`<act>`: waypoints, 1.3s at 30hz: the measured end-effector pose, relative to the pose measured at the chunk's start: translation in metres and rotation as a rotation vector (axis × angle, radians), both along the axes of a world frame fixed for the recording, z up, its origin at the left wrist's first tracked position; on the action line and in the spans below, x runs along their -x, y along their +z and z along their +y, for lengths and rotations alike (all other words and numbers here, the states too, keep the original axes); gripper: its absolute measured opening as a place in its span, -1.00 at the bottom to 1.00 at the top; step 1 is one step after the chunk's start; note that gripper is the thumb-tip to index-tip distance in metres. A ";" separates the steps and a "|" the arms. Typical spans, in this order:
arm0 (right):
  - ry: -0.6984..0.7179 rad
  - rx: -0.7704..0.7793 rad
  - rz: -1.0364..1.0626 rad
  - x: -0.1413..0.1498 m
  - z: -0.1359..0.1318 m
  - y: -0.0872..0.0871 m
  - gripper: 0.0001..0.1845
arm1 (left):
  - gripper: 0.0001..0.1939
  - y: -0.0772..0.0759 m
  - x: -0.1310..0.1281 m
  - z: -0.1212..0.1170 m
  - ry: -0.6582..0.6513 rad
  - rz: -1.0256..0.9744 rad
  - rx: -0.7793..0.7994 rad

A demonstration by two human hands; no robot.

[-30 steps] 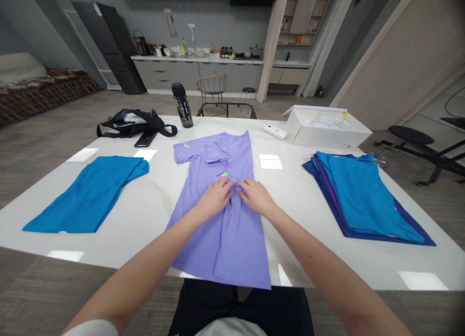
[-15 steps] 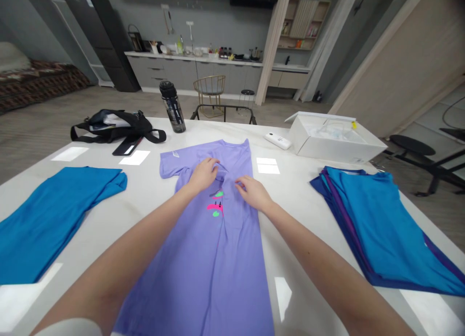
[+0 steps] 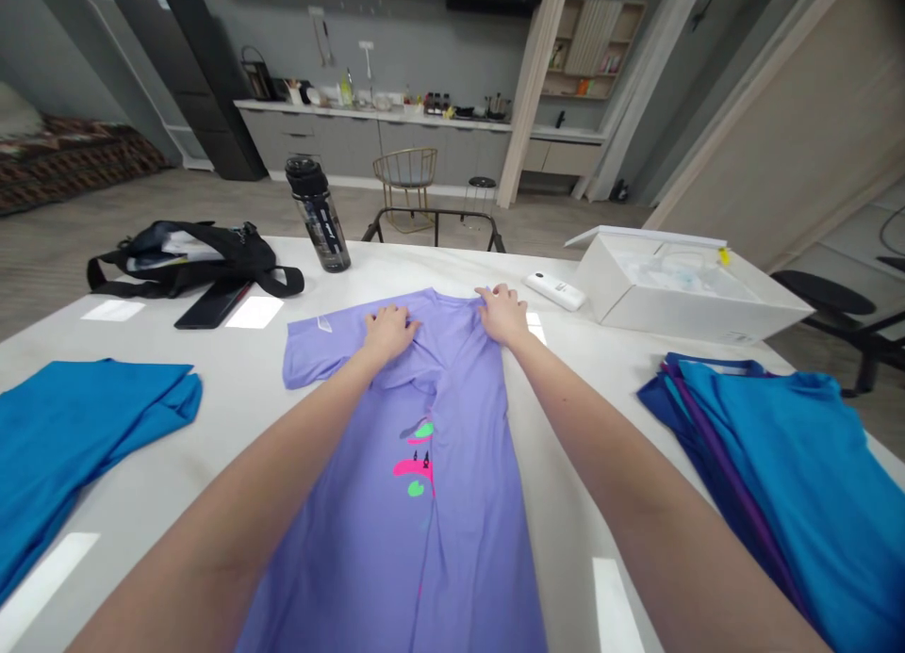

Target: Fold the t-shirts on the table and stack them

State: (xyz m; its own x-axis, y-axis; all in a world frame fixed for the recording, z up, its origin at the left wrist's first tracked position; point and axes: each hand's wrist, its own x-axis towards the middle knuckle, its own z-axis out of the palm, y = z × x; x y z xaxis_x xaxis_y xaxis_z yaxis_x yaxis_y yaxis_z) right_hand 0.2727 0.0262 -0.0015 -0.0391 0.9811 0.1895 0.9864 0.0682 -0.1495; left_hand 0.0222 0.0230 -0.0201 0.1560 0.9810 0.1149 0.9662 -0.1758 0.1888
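A purple T-shirt point(image 3: 368, 559) lies lengthwise on the white table, its collar at the far end. Its left sleeve is spread out; the right side is folded inward, so the pink and green print is partly covered. My left hand point(image 3: 390, 334) rests on the shirt near the left shoulder, fingers apart on the cloth. At the far right corner beside the collar, my right hand point(image 3: 503, 316) has its fingers curled over the shirt's edge. Some of its grip is hidden by the hand itself.
Blue folded clothing point(image 3: 85, 427) lies at left, and a stack of blue and purple shirts point(image 3: 784, 446) at right. Along the far side are a black bag point(image 3: 205, 257), a phone point(image 3: 212, 304), a bottle point(image 3: 318, 215), a white remote-like device point(image 3: 555, 290) and an open white box point(image 3: 693, 295).
My right hand has moved up and outward from the chest to the shirt's far right corner. The left hand has shifted slightly left toward the shoulder. The view has moved closer.
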 end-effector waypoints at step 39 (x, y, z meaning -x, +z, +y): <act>0.247 0.003 0.090 0.037 -0.133 -0.008 -0.56 | -0.53 0.011 -0.017 -0.154 -0.323 -0.060 -0.112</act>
State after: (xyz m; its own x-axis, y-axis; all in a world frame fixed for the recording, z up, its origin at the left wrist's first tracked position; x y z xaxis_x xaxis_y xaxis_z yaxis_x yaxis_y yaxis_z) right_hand 0.2353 -0.1070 -0.0091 -0.2607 0.9445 0.2000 0.9226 0.3047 -0.2365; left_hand 0.0394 -0.1307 -0.0094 0.4462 0.8628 0.2376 0.8448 -0.4937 0.2062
